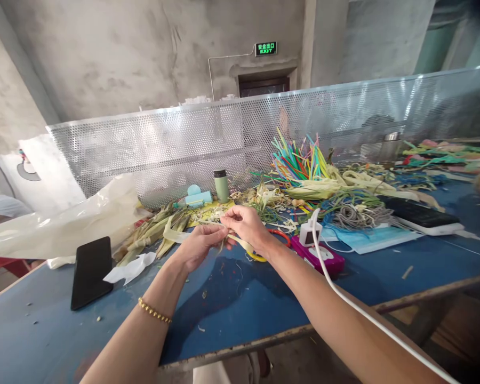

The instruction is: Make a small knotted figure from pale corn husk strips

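Observation:
Both my hands meet above the blue table [220,320], fingers pinched together around a pale strip of corn husk. My left hand [200,245] is closed on it, and one end of the husk strip [175,234] curls out to the left. My right hand [246,226] pinches the strip close to the left fingertips, and another pale end passes under it. The exact spot between the fingertips is partly hidden. Just behind the right wrist lie a red loop [283,234] and a yellow loop [258,258], partly covered by my hand.
Dried husks [144,240], a green bottle [221,186] and colourful stems [300,160] lie behind my hands. A black phone [91,273] is left; a purple box [324,260], blue mask [372,239] and phone [422,213] are right. A white cable [344,296] crosses my right forearm.

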A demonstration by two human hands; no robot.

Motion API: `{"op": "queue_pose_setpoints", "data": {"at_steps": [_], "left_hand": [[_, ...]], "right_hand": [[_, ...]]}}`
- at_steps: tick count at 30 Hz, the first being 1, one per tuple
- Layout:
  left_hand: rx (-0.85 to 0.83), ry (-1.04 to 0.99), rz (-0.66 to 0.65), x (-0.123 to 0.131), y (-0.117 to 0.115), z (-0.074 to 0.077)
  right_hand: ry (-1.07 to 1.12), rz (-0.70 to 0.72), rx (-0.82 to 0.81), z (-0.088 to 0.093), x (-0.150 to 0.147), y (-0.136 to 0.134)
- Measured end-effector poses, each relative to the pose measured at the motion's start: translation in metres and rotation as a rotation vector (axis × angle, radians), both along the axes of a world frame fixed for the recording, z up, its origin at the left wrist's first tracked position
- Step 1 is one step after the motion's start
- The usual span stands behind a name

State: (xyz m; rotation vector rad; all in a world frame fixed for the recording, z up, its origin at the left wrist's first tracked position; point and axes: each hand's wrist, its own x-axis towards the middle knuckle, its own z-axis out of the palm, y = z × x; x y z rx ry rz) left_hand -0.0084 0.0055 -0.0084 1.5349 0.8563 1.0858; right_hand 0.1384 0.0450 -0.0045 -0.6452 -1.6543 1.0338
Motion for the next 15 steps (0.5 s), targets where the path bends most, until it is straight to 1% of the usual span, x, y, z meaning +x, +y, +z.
{"op": "queue_pose_setpoints", "data": {"at_steps": [2,3,7,9,10,11,13,15], "left_hand": [[0.007,0.016,0.008,-0.004,0.001,0.001],[0.004,0.0,0.044,-0.005,0.002,0.002],[-0.076,-0.171,0.256,-0.007,0.006,0.004],[-0.099,-0.241,0.314,-0.005,0.008,0.003],[-0.1,-0.261,0.326,-0.004,0.008,0.002],[-0.092,-0.272,0.328,-0.003,0.009,0.002],[-0.067,-0.287,0.312,-0.001,0.01,-0.001],[-0.045,-0.304,0.287,0.001,0.01,-0.002]], "right_hand": [[-0.127,-0.025,0.096,0.004,0.006,0.003],[-0.169,-0.063,0.152,0.007,0.009,0.005],[-0.195,-0.439,0.443,0.016,0.022,0.012],[-0.282,-0.544,0.521,0.017,0.024,0.013],[-0.347,-0.556,0.529,0.017,0.023,0.012],[-0.417,-0.523,0.529,0.016,0.021,0.01],[-0.505,-0.409,0.498,0.013,0.017,0.007],[-0.496,-0.292,0.443,0.009,0.013,0.005]]}}
